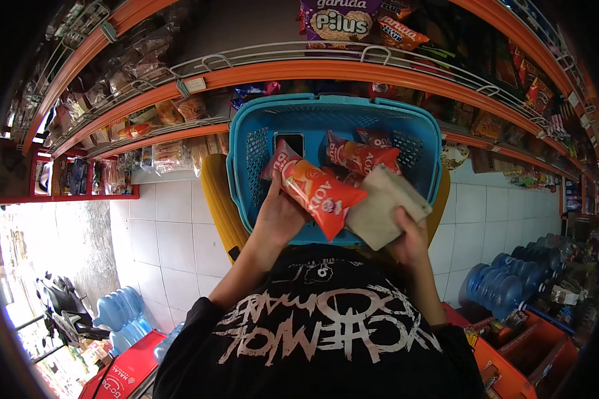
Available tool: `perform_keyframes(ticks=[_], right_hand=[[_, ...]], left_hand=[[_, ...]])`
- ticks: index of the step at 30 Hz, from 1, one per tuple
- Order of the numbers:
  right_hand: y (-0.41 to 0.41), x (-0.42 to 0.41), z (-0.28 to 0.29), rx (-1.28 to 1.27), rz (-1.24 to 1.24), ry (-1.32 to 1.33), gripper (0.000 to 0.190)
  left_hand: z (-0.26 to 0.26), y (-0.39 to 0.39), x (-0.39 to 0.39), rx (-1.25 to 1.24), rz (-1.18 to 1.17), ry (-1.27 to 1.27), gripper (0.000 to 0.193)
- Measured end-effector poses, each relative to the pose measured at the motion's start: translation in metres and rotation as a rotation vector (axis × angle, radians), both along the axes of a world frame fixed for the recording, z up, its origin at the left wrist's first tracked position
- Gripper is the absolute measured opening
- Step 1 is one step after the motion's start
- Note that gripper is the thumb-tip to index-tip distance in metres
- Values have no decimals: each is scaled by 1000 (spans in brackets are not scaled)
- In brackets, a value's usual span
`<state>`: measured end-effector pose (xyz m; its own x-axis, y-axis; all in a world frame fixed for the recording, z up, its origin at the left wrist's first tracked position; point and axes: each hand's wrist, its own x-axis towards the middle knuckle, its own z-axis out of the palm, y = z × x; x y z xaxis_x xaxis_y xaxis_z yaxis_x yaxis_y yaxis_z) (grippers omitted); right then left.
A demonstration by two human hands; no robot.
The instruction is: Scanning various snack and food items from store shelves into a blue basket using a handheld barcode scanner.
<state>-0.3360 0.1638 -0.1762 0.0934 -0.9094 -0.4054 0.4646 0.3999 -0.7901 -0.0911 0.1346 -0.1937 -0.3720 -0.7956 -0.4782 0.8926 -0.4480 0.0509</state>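
Observation:
My left hand (280,213) grips a plump red-and-orange snack packet (315,192) from its side, held over a blue plastic basket (235,164). A folded beige-grey cloth (379,212) is pinched in my right hand (412,238), close to the packet's lower end. Inside the basket lie more red snack packets (362,155), partly covered by the cloth. A dark rectangular object (295,142), perhaps a phone, shows near the basket's far wall behind the held packet. The basket has perforated sides.
Orange-edged shelves (279,71) with wire rails and packaged snacks curve across the far side. Mustard-yellow ribbed surfaces (219,199) flank the basket. Blue water jugs (499,282) lie at right; others (120,306) stand at left. An orange bin (514,369) sits at lower right.

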Motion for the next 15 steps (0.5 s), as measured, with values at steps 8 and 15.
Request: perform_keyframes(ticks=[8,15], right_hand=[[-5,-49,-1,-22,-300,-459,47],[-18,-59,10,-189,-375,-661,40]], left_hand=[[22,1,-33,-324,330,-468,42],[34,-5,-50,-328,325,-562,38]])
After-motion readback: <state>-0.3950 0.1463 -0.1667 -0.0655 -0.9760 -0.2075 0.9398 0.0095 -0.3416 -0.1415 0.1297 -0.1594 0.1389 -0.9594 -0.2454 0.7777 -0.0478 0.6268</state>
